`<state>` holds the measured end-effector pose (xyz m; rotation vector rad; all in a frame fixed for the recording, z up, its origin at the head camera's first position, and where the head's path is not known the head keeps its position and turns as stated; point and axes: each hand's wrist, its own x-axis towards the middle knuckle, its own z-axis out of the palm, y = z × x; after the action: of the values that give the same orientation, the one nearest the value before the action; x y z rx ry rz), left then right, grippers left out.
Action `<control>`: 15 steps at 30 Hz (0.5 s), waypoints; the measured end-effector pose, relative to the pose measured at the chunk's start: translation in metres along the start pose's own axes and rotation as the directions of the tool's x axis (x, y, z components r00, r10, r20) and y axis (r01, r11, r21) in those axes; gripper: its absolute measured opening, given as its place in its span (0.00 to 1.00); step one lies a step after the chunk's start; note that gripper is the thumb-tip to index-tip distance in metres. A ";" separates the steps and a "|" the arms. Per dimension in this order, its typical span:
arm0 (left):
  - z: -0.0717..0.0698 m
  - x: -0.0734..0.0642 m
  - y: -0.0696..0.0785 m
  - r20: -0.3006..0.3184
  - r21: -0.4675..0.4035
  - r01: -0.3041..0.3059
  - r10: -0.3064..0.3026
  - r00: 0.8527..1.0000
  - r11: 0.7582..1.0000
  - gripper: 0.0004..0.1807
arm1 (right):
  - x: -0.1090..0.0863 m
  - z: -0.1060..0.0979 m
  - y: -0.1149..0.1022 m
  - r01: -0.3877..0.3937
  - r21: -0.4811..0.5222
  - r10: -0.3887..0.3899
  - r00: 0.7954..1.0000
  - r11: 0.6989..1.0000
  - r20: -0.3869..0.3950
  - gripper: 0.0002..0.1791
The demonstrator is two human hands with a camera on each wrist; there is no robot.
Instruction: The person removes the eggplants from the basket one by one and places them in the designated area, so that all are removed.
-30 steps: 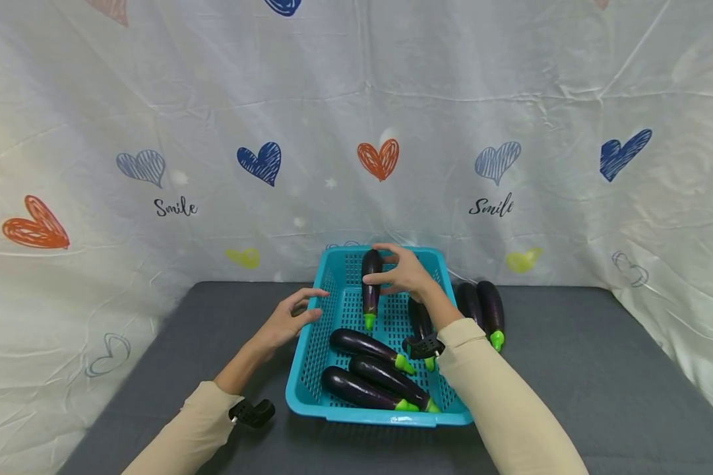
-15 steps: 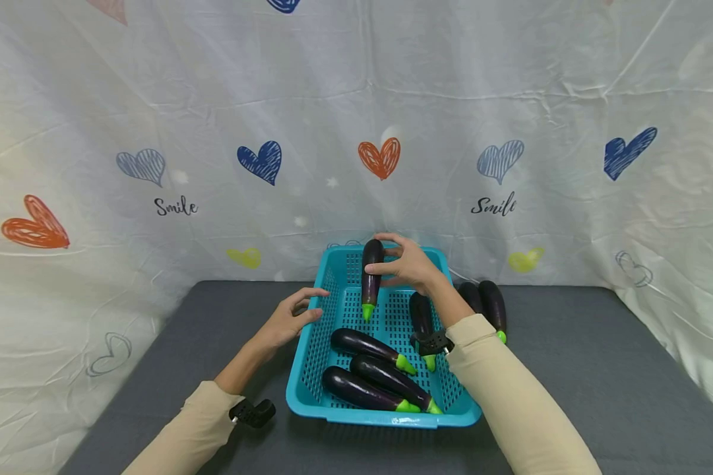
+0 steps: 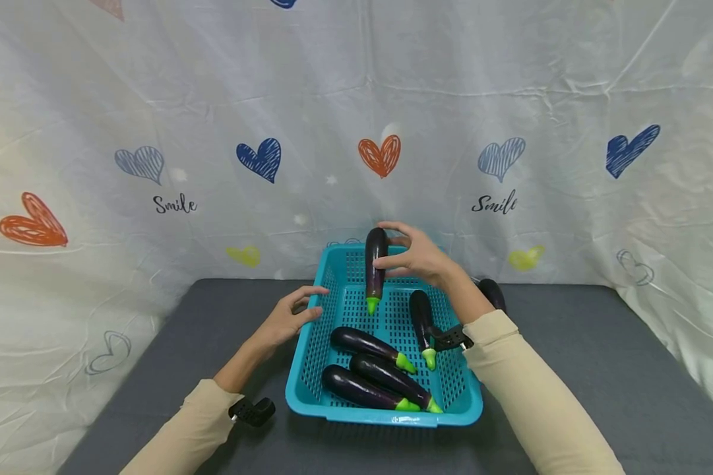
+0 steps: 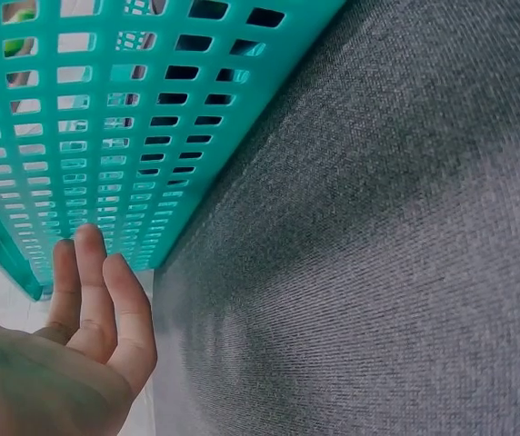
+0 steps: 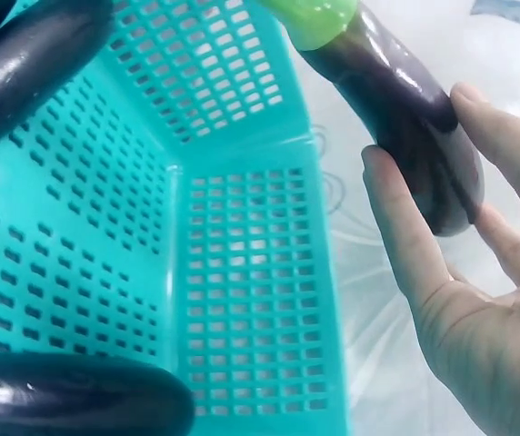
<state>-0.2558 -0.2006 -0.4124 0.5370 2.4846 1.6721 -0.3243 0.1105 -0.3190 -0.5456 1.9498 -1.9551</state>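
Observation:
In the head view my right hand (image 3: 421, 256) pinches an eggplant (image 3: 376, 264) near its blunt end, above the far part of the blue basket (image 3: 384, 417). Its green stem cap points down toward me. The right wrist view shows the thumb and fingers on either side of this eggplant (image 5: 415, 127), beyond the basket wall (image 5: 255, 291). My left hand (image 3: 285, 322) rests at the basket's left rim, index finger and thumb tips over it. In the left wrist view, several loosely extended fingers (image 4: 96, 295) lie along the outside of the perforated wall (image 4: 133, 118).
Three eggplants lie slantwise in the basket's near half, the foremost eggplant (image 3: 359, 388) by the front wall. Another eggplant (image 3: 421, 320) lies along the right side. Outside, one eggplant (image 3: 491, 294) shows behind my right forearm on the grey table (image 3: 576, 369). A printed curtain (image 3: 309, 79) hangs behind.
My right hand has raised the eggplant and carried it toward the basket's far end. The right forearm has shifted right, covering more of the eggplants outside. The left hand has stayed at the rim.

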 end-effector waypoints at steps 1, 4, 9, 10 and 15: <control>0.000 0.000 0.000 0.003 0.000 0.000 0.000 1.000 1.000 0.23 | -0.001 -0.001 -0.002 0.000 0.002 0.000 1.000 1.000 0.004 0.45; 0.000 0.001 0.000 0.010 -0.001 0.000 0.000 1.000 1.000 0.23 | -0.007 -0.004 -0.008 -0.003 0.001 0.003 1.000 1.000 0.008 0.45; -0.001 0.002 0.001 0.011 0.003 -0.009 0.009 1.000 1.000 0.23 | -0.016 -0.009 -0.017 0.016 -0.004 -0.016 1.000 1.000 0.022 0.45; -0.001 0.002 0.001 0.010 0.005 -0.012 0.012 1.000 1.000 0.23 | -0.018 -0.010 -0.018 0.022 -0.005 -0.022 0.999 1.000 0.027 0.46; -0.002 0.001 0.000 0.006 0.013 -0.015 0.015 1.000 1.000 0.23 | -0.028 -0.019 -0.021 0.042 -0.037 -0.041 0.999 0.998 0.036 0.47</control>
<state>-0.2575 -0.2013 -0.4112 0.5626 2.4952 1.6575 -0.3083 0.1412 -0.2988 -0.6313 1.9722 -1.9235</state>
